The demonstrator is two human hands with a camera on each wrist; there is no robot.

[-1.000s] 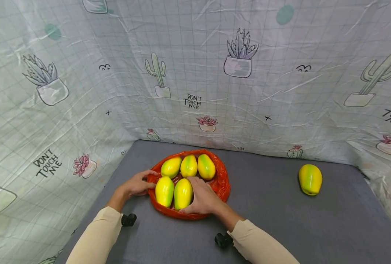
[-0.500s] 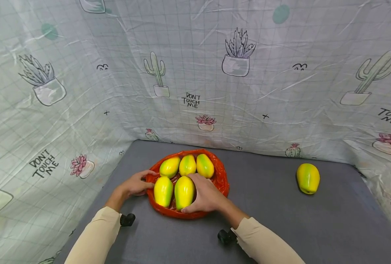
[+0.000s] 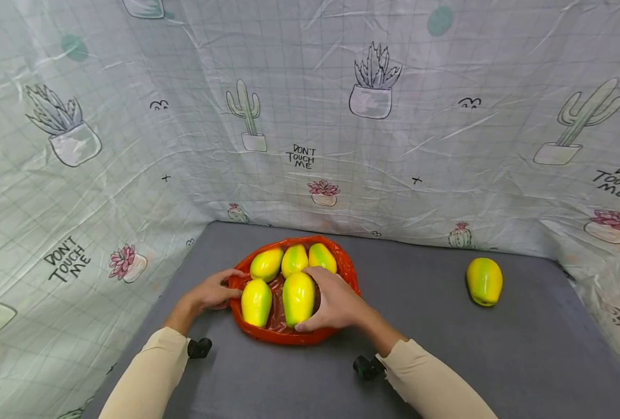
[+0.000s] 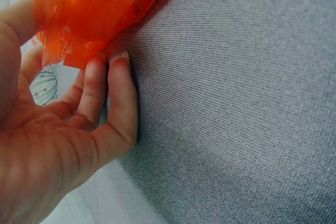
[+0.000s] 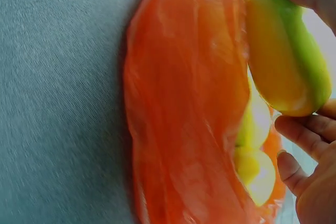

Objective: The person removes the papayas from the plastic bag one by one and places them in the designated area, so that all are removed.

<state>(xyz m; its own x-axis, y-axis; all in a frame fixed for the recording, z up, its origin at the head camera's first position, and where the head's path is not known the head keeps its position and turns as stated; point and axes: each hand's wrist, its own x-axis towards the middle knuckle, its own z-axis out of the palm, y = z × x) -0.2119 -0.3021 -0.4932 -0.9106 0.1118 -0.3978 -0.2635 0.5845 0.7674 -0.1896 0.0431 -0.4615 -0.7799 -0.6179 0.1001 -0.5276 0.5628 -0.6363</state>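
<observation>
A red plastic bag (image 3: 347, 269), its rim rolled wide, holds several yellow-green papayas, such as the front left papaya (image 3: 256, 303). My right hand (image 3: 337, 298) grips another papaya (image 3: 298, 299) between thumb and fingers. In the right wrist view this held papaya (image 5: 287, 51) sits above the bag's rim, its dark stem end by the thumb. At the bag's left side my left hand (image 3: 211, 292) pinches the rim. The left wrist view has the red film (image 4: 100, 14) between the thumb and the curled fingers (image 4: 94, 85).
A single papaya (image 3: 484, 281) lies on the grey cloth-covered table (image 3: 420, 326) at the right. Plant-printed curtains (image 3: 310, 116) hang along the back and left edges. Black wrist cameras, such as the right camera (image 3: 367, 368), stick out below both wrists.
The right hand has lifted its papaya up and slightly to the right, away from the front left papaya. My left hand stays at the bag's rim. The view has shifted a little.
</observation>
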